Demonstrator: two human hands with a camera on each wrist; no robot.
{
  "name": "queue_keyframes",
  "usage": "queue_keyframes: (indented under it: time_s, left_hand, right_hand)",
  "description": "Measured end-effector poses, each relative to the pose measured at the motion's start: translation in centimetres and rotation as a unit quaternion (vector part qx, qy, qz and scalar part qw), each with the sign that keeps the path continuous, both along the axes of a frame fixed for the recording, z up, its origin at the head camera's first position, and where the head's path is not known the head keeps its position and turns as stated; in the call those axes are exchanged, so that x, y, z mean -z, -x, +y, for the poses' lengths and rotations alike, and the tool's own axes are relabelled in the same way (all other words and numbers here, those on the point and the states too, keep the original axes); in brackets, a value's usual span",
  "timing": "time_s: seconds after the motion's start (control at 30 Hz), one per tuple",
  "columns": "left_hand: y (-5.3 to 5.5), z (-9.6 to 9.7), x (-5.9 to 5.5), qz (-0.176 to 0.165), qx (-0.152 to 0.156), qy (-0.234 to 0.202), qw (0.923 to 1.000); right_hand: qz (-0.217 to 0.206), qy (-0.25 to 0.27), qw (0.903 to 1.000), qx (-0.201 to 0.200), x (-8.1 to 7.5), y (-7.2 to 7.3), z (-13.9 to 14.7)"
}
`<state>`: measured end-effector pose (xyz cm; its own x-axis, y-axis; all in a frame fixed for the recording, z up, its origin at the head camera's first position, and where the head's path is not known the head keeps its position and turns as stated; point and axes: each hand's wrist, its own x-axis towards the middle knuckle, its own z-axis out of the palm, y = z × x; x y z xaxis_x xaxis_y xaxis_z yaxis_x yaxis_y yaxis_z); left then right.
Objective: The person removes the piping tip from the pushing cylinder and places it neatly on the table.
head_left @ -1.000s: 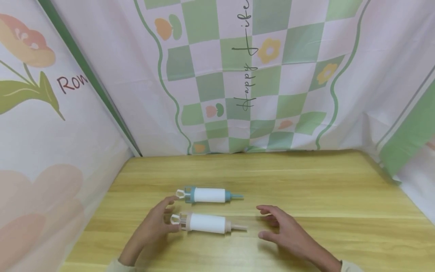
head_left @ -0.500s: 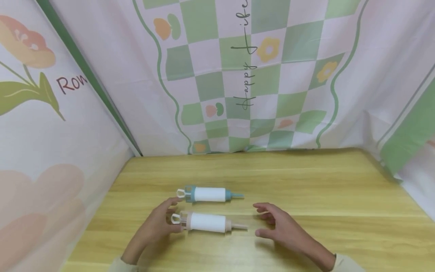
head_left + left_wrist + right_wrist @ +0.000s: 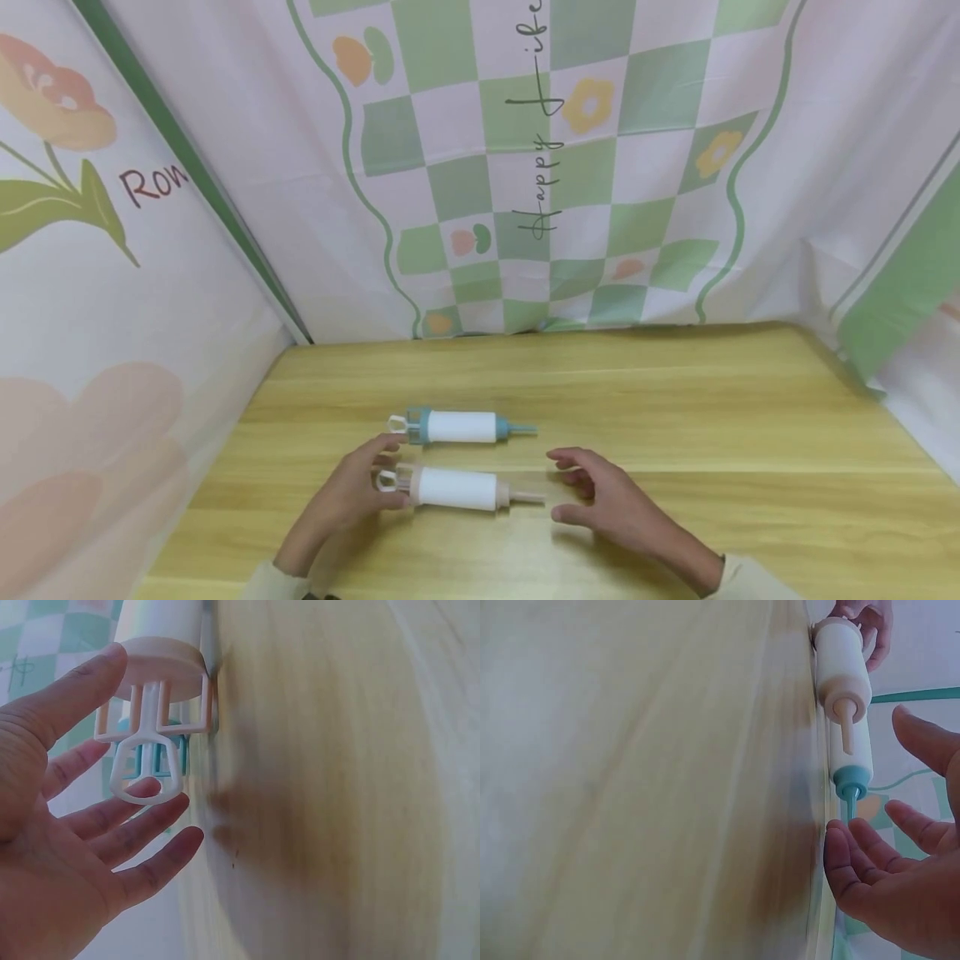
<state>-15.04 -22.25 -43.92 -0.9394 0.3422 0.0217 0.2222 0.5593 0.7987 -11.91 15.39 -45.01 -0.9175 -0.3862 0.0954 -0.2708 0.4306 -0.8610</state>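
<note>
Two large plastic syringes lie side by side on the wooden table, nozzles to the right. The nearer one is a pink syringe (image 3: 457, 489) with a white barrel; the farther is a teal syringe (image 3: 462, 427). My left hand (image 3: 352, 492) is spread around the handle end of the pink one, thumb beside its pink collar. In the left wrist view, the white loop handle (image 3: 177, 761) overlaps the fingers. My right hand (image 3: 611, 504) stands just right of the nozzles, thumb and fingers apart, with nothing between them. The pink nozzle (image 3: 847, 729) points toward it.
The wooden table (image 3: 675, 400) stretches behind and to the right of the syringes. A white and green checked curtain (image 3: 517, 167) hangs along its back edge. Another curtain (image 3: 150, 283) with flowers closes off the left side.
My right hand has moved left, closer to the nozzles. My left hand has shifted slightly right, its thumb nearer the pink collar. Both syringes lie where they were on the table.
</note>
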Motion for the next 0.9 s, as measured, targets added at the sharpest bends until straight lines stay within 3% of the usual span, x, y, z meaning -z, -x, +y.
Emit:
queue_keyframes:
  time_s: [0.4,0.67,0.9]
  left_hand:
    - [0.2,0.1,0.4,0.003,0.004,0.013,0.9999]
    - [0.3,0.1,0.4,0.004,0.024,0.017,0.9996]
    - [0.3,0.2,0.4,0.006,0.042,0.025,0.9988]
  right_hand:
    - [-0.017,0.000,0.9998,0.005,-0.3,0.1,-1.1]
    - [-0.016,-0.015,0.9997,0.014,-0.4,0.2,-1.7]
    - [-0.019,-0.001,0.9998,-0.004,0.0,0.4,-2.1]
